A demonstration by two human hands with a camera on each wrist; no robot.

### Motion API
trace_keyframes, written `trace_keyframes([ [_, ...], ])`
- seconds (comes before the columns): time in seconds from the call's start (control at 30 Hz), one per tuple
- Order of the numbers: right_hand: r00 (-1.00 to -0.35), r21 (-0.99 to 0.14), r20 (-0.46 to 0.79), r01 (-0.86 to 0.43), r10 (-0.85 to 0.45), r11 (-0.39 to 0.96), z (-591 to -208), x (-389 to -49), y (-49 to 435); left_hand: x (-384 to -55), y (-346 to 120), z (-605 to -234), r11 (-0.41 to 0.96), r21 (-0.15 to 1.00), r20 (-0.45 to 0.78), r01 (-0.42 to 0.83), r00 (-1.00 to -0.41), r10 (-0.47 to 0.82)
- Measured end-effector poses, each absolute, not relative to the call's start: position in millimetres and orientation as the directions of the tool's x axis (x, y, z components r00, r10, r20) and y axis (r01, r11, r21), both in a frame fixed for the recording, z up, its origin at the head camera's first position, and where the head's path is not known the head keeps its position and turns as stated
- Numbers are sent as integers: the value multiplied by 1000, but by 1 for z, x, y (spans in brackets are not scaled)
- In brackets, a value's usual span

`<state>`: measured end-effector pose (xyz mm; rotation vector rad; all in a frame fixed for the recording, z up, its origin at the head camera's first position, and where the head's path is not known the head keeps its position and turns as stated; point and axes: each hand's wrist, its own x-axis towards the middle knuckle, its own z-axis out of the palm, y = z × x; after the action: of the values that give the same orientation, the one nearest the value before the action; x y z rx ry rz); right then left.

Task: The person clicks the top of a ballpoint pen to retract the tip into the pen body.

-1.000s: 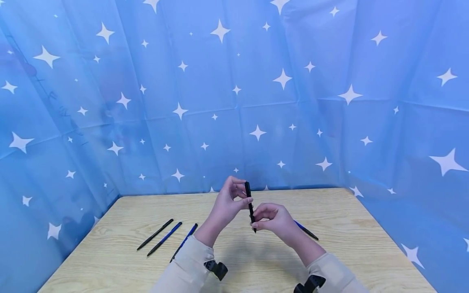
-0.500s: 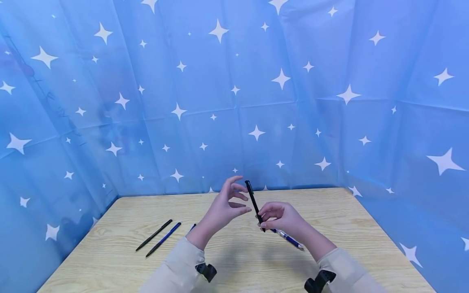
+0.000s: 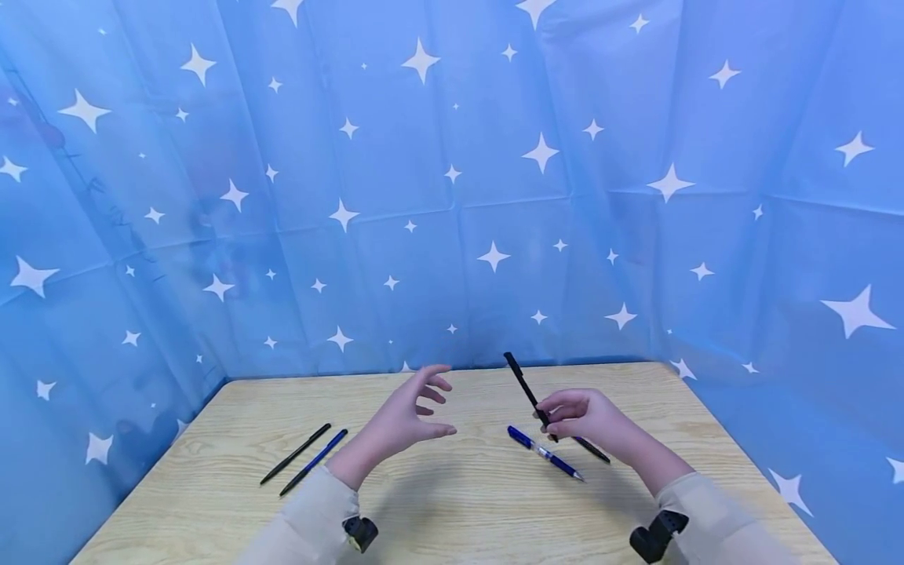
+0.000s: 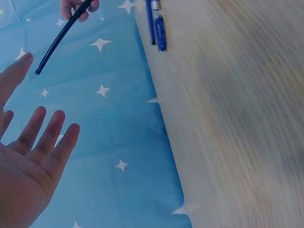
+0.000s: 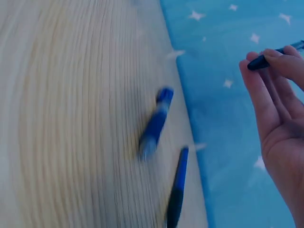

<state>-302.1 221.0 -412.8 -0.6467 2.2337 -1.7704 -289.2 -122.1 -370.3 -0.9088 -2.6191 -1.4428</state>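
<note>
My right hand (image 3: 589,416) pinches a black pen (image 3: 521,378) near its lower end between thumb and fingers, above the table. The pen's clip end tilts up and to the left. In the right wrist view, the pen's dark tip (image 5: 258,63) pokes out past the thumb. Fingers spread and holding nothing, my left hand (image 3: 395,424) hovers over the table, apart from the pen. Below the right hand lies a blue pen with a clear middle (image 3: 546,453). Partly hidden behind that hand is a blue and black pen (image 3: 592,450).
On the left of the wooden table (image 3: 452,518) lie a black pen (image 3: 295,454) and a blue and black pen (image 3: 315,461), side by side and slanted. A blue curtain with white stars (image 3: 424,157) stands behind the table's far edge.
My left hand has let go of the black pen and moved left and down. The right hand has carried it right, tilting it more. The clear-middled blue pen is now uncovered.
</note>
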Motion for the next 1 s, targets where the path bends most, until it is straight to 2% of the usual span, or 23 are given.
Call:
trace_keyframes([
  [0.2,-873,-959,74,-196,-482,207,-421,-312,245,-286,-138,-379,481,729,211,487,-828,520],
  [0.4,-882,-938,25,-184,-471,295,-430,-321,268,-283,-152,-387,509,732,139,452,-831,539],
  [1.0,-906,-839,-62,-180,-419,514,-459,-336,318,-269,-167,-402,553,722,63,416,-835,546],
])
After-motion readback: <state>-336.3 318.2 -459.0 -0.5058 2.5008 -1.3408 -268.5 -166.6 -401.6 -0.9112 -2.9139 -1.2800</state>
